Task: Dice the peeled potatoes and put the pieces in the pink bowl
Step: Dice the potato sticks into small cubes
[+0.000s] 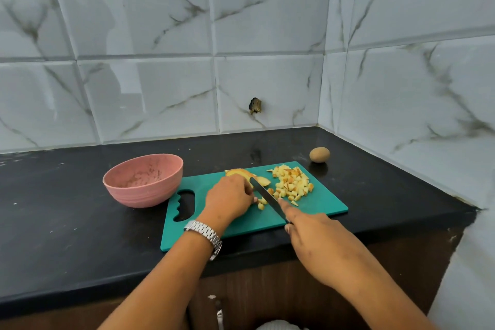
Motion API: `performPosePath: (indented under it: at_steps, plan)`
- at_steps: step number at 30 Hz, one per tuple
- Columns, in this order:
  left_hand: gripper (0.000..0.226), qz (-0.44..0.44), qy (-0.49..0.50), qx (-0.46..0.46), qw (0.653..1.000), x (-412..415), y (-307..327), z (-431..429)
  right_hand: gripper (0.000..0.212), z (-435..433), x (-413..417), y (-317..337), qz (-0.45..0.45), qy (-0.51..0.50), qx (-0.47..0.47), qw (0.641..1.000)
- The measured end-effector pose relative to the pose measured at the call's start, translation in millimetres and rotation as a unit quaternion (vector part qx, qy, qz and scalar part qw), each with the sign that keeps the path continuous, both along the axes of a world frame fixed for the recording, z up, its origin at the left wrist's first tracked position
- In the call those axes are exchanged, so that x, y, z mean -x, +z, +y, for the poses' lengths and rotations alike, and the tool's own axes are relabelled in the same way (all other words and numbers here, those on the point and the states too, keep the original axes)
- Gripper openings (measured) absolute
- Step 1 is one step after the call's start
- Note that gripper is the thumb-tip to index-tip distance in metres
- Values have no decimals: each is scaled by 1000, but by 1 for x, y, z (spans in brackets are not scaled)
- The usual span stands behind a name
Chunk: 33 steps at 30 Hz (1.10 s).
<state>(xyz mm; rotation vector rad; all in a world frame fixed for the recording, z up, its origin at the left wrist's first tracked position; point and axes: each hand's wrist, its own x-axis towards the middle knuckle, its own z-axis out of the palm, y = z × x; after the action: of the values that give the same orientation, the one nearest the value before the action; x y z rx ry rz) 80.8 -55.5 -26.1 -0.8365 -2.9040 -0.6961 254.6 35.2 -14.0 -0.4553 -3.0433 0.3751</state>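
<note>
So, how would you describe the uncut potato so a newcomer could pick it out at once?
Find the black counter and the green cutting board on it. Just past the board's far right corner sits the whole potato, on the counter itself. It alone is uncut: round and brown, unlike the pale diced pieces piled on the board.

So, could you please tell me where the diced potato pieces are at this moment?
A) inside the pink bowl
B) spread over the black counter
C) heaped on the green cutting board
C: the diced pieces lie in a pile at the far right of the green cutting board, while the pink bowl to its left shows no pieces inside.
</note>
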Motion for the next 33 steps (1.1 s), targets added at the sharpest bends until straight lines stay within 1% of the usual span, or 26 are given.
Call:
performPosePath:
  at_steps: [1, 3, 4, 6, 8, 10, 12, 14, 15, 17, 23, 25, 29, 33]
  plan:
    - [6, -11, -21, -10, 1000, 2, 1, 4, 57, 0, -1, 0, 0, -3, 3, 1000]
    - [22, -45, -45, -24, 998, 8, 5, 4, 56, 1, -3, 0, 4, -3, 8, 1000]
    - [30, -49, -38, -30, 998, 11, 7, 1, 56, 1, -4, 0, 6, 2, 12, 1000]
    - [38, -20, 1, -55, 998, 22, 15, -9, 55, 3, -8, 0, 5, 15, 25, 1000]
    - [40, 23, 29, -76, 996, 35, 20, -16, 54, 2, -10, 1, -9, 34, 39, 999]
    - [43, 58, 10, -72, 996, 47, 22, -18, 54, 4, -7, 0, -33, 43, 43, 998]
    - [37, 68, -43, -39, 996, 56, 23, -13, 53, 9, 0, -1, -47, 32, 37, 998]
    - [27, 52, -97, 23, 994, 58, 21, -6, 53, 17, 4, -2, -48, 12, 33, 998]
    - [27, 39, -113, 45, 992, 58, 20, -4, 54, 21, 6, -3, -42, 6, 32, 999]
    - [29, 19, -122, 46, 991, 58, 16, -1, 54, 25, 6, -4, -36, 6, 34, 999]
    - [27, 31, -123, 23, 992, 62, 8, -1, 53, 26, 6, -7, -38, 23, 48, 998]
    - [31, 49, -118, 25, 991, 62, 6, -1, 53, 31, 6, -7, -33, 19, 54, 998]
    - [33, 139, -117, 18, 983, 64, 2, -3, 53, 33, 4, -10, -6, 20, 73, 997]
    - [32, 181, -131, 34, 974, 64, 3, -3, 54, 33, 5, -12, -8, 15, 75, 997]
